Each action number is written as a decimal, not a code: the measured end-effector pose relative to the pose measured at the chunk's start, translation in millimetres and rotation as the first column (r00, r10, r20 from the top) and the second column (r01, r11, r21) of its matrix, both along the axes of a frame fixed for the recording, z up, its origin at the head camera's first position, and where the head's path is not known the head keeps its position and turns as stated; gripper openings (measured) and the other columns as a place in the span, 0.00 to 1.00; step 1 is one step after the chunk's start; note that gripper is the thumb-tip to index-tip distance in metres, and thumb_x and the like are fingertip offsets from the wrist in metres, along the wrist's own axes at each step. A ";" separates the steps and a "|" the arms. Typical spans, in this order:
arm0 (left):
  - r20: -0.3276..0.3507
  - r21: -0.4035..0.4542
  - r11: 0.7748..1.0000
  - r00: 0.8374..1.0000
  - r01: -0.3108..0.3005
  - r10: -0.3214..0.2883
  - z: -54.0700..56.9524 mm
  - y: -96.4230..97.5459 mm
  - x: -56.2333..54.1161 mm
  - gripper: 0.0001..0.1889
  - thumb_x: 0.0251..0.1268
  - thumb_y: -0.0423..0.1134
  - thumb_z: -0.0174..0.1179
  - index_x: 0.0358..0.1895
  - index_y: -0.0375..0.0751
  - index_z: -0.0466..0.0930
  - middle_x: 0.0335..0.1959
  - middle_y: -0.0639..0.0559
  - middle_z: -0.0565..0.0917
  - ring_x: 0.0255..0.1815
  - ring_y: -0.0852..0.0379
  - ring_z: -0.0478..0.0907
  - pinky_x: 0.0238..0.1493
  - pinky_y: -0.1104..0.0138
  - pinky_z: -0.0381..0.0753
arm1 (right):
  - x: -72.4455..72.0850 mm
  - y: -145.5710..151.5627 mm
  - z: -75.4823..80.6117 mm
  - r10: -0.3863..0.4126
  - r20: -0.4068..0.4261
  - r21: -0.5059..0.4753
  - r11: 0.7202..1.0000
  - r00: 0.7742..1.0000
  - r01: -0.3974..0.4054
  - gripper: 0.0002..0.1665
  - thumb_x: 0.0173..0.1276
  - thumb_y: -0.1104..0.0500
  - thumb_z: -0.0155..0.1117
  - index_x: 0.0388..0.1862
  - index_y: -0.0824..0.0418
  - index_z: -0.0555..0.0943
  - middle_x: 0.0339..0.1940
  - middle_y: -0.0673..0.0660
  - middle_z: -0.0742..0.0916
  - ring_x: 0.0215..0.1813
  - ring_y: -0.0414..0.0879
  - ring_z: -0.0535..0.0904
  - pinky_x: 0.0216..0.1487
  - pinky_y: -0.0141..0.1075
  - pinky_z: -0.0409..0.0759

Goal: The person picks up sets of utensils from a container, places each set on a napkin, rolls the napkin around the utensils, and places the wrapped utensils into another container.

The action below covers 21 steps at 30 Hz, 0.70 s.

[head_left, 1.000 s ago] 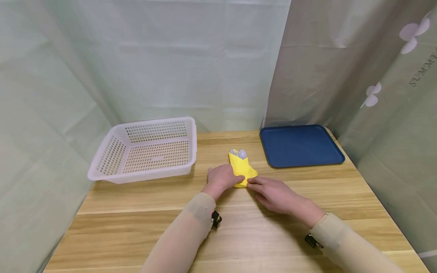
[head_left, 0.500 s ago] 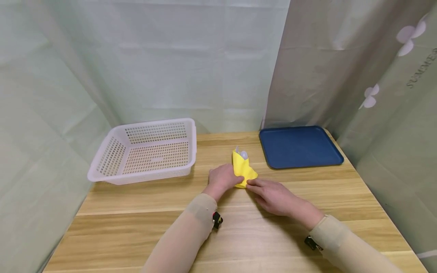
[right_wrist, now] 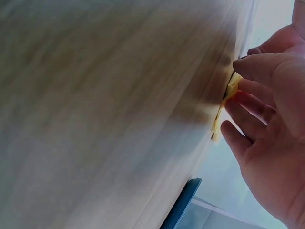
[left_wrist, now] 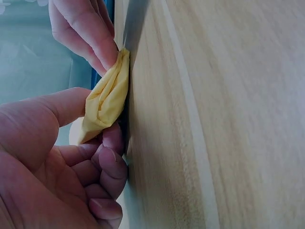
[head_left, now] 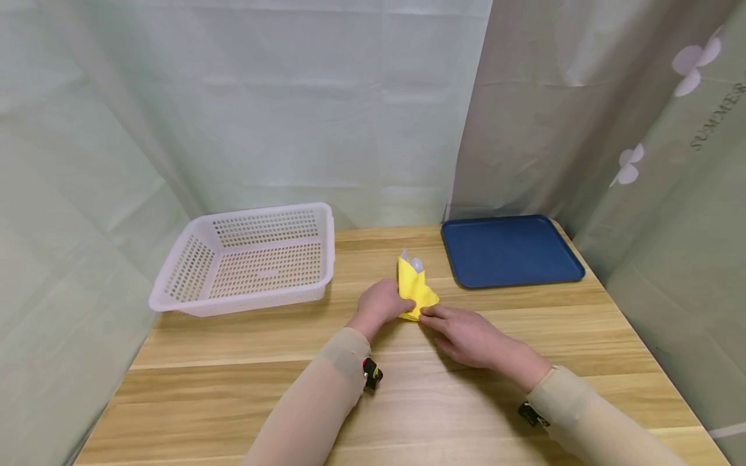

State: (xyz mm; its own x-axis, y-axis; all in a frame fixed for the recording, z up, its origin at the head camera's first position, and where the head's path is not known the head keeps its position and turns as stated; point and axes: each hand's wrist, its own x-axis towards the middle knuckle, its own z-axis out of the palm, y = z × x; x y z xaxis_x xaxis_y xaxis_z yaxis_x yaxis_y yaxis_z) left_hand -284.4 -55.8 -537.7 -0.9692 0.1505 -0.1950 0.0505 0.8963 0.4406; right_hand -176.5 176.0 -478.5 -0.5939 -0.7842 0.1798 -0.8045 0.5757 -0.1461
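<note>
A yellow napkin (head_left: 415,290) lies folded around pale plastic cutlery on the wooden table. A spoon's bowl (head_left: 417,265) and a narrow tip (head_left: 405,254) of another piece stick out at its far end; the rest is covered. My left hand (head_left: 381,303) holds the napkin's near left side. In the left wrist view the left thumb (left_wrist: 71,102) lies over the bundle, with curled fingers (left_wrist: 110,162) under it. My right hand (head_left: 466,333) touches the lower right edge with fairly straight fingertips. The right wrist view shows only a sliver of the napkin (right_wrist: 232,87) beyond that hand.
A white perforated plastic basket (head_left: 245,303) stands at the back left of the table (head_left: 233,401). At the back right lies a blue tray (head_left: 513,251). Pale curtains (head_left: 291,116) hang close behind the table and along both sides.
The napkin's left side has lifted and folded inward over the cutlery, and the fork tines have gone from sight. The napkin's far end has shifted slightly right. Both hands have barely moved.
</note>
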 end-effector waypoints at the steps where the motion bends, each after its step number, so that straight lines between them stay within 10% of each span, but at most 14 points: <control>1: 0.010 0.011 1.000 1.000 -0.002 0.002 0.3 -0.2 -0.1 0.19 0.61 0.60 0.76 0.37 0.50 0.84 0.31 0.54 0.85 0.30 0.51 0.81 0.29 0.58 0.79 | 0.2 -0.2 0.0 0.002 -0.002 -0.003 1.000 1.000 -0.002 0.31 0.72 0.65 0.75 0.73 0.67 0.83 0.71 0.63 0.85 0.69 0.59 0.84 0.68 0.54 0.84; 16: 0.051 0.200 0.979 0.998 -0.035 0.025 11.1 1.2 13.2 0.13 0.61 0.47 0.72 0.40 0.42 0.86 0.34 0.50 0.84 0.32 0.49 0.79 0.34 0.60 0.80 | -0.2 -1.9 1.4 -0.021 0.026 -0.022 1.000 0.999 0.021 0.28 0.75 0.64 0.73 0.72 0.66 0.84 0.70 0.62 0.85 0.68 0.58 0.85 0.67 0.53 0.85; 21: 0.097 0.233 0.971 0.995 -0.052 0.030 -9.5 0.3 -5.0 0.12 0.62 0.50 0.73 0.38 0.47 0.86 0.30 0.52 0.85 0.28 0.50 0.81 0.30 0.59 0.81 | 0.7 -1.7 2.4 -0.041 0.042 -0.014 0.999 0.998 0.041 0.27 0.76 0.63 0.72 0.72 0.65 0.84 0.70 0.61 0.85 0.68 0.57 0.85 0.66 0.52 0.85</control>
